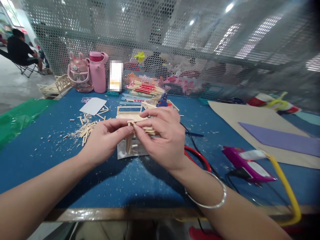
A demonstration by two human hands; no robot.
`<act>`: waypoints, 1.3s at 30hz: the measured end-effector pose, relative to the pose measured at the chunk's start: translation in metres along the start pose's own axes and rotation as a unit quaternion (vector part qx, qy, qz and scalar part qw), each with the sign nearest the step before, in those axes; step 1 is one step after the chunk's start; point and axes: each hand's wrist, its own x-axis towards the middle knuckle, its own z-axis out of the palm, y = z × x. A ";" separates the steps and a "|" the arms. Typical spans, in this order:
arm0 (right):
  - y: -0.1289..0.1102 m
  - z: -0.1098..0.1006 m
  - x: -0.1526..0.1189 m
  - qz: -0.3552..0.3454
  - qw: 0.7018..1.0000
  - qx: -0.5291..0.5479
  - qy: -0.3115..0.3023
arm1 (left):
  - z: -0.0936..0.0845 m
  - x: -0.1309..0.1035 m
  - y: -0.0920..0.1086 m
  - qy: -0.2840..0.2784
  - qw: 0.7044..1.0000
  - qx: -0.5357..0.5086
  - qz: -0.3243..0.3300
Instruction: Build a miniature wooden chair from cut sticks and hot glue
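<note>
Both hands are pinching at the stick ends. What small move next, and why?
I'd probably steady the left hand and gently test the joint with the right hand: fingertips of both meet at the small wooden sticks, partly hiding them, so whether they are fixed together cannot be seen.

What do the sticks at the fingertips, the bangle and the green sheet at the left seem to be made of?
Sticks: probably wood, matte and unpainted, given their pale tan colour.
Bangle: likely silver-toned metal, polished, with bright highlights; plated or solid, I can't tell.
Green sheet: perhaps thin plastic, smooth, judging by its soft sheen.
</note>
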 end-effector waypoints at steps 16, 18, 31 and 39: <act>0.005 -0.001 0.001 -0.001 0.999 0.017 -0.038 | 0.003 -0.001 0.005 0.046 0.993 0.111 0.013; 0.011 -0.003 0.003 -0.042 0.998 0.018 -0.053 | 0.002 0.001 0.007 0.053 0.991 0.117 0.023; 0.016 -0.003 -0.002 -0.123 0.988 -0.079 -0.054 | 0.003 0.000 0.009 0.076 0.984 0.152 0.044; 0.015 -0.001 -0.003 -0.118 0.989 -0.069 -0.047 | -0.001 0.001 0.008 0.058 0.989 0.130 0.036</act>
